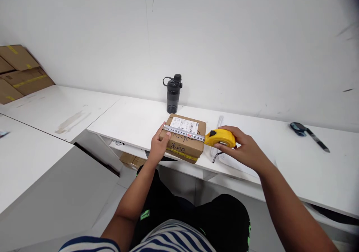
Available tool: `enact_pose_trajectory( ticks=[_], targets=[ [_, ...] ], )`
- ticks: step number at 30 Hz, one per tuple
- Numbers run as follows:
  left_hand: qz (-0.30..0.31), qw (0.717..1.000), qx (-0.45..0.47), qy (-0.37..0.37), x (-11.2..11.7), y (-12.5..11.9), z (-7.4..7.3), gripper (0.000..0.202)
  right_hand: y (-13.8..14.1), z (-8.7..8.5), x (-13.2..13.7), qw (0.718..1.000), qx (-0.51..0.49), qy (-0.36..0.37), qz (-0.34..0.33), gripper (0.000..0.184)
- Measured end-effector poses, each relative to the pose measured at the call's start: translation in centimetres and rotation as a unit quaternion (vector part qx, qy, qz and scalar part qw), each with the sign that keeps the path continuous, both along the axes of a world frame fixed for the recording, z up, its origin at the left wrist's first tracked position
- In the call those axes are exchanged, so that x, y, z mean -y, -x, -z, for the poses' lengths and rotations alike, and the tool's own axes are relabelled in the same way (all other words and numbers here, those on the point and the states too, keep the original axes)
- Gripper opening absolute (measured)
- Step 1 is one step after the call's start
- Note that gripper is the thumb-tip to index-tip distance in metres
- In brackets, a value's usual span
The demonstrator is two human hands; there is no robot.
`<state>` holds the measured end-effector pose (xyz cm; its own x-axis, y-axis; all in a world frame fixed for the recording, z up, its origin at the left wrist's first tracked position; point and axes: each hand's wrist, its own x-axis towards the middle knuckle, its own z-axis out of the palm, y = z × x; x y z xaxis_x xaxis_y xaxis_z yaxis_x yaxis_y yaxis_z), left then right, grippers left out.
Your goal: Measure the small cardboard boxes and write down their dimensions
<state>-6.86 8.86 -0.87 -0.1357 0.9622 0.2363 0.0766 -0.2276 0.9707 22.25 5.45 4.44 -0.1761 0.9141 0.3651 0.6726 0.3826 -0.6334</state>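
A small cardboard box (pixel 183 146) with a white shipping label, black handwriting and yellow tape sits at the table's front edge. Across its top lies the pulled-out blade of a tape measure (pixel 223 137), whose yellow case is at the box's right side. My right hand (pixel 242 147) grips that case, thumb below and fingers above, and a black wrist strap dangles from it. At the box's left edge, my left hand (pixel 160 141) pinches the blade's end against the cardboard, the thumb lying on top.
Behind the box stands a dark water bottle (pixel 173 95) against the wall. Papers in clear plastic (pixel 238 164) lie under my right hand. Farther right is a watch-like object with a strap (pixel 308 135). Larger cardboard boxes (pixel 28 80) are stacked at the far left.
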Motion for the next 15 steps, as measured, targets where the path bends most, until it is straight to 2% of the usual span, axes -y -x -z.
enact_pose_trajectory(
  ticks=[4,7,10,12,15],
  targets=[
    [-0.034,0.999,0.014,0.013,0.4,-1.2,0.1,0.057,1.2,-0.9,-0.4,0.996,0.049,-0.069,0.013,0.052],
    [-0.050,0.998,0.016,0.026,0.5,-2.5,0.1,0.061,3.7,-1.6,-1.1,0.984,0.096,-0.144,-0.034,0.049],
    [-0.047,0.999,0.004,0.021,0.7,-3.2,0.0,0.067,6.5,-2.3,-1.1,0.957,0.155,-0.230,-0.082,0.037],
    [-0.070,0.997,-0.037,-0.025,1.6,-2.9,0.1,0.067,7.5,-2.3,-0.4,0.940,0.175,-0.277,-0.097,0.032],
    [-0.133,0.970,-0.087,-0.184,4.4,-1.8,0.9,0.057,7.3,-1.1,1.9,0.938,0.134,-0.306,-0.094,0.034]
  ],
)
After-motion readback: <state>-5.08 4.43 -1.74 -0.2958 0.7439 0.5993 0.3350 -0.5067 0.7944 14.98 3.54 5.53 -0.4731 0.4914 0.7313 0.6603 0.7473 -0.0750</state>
